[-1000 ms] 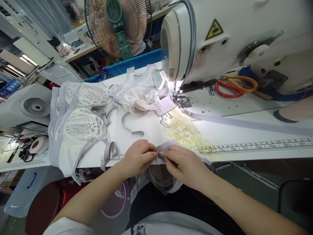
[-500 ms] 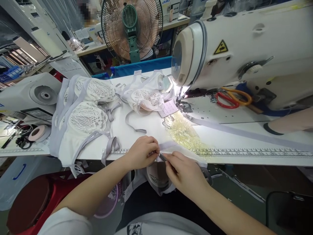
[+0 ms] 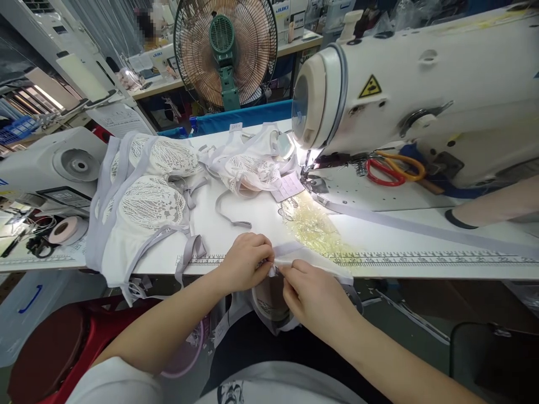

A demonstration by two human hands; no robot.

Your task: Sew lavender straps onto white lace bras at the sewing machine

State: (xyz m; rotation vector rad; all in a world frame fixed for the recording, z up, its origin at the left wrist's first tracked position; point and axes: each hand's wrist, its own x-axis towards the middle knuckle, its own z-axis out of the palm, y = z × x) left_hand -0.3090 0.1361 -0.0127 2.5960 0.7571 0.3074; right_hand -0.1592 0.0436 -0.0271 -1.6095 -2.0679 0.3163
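Observation:
My left hand point(image 3: 247, 260) and my right hand point(image 3: 312, 294) meet at the front edge of the white sewing table point(image 3: 379, 264). Both pinch the same spot of a grey-lilac elastic strap point(image 3: 295, 248) on a white garment that hangs off the table edge into my lap. The fingers of each hand are closed on the strap, fingertips nearly touching. A small dark item between the fingertips cannot be made out. The strap runs on as a long grey band point(image 3: 421, 227) toward the needle of the white sewing machine point(image 3: 404, 95).
Stacked white lace bras point(image 3: 143, 196) lie at the left, another point(image 3: 252, 165) by the needle. Red and orange scissors point(image 3: 393, 167) rest on the machine bed. A green fan point(image 3: 225, 50) stands behind. Tape roll point(image 3: 63, 230) and a second machine point(image 3: 54, 168) are far left.
The view lifted and settled. My right hand slid slightly left and nearer, closing up against my left; both keep their pinch on the strap.

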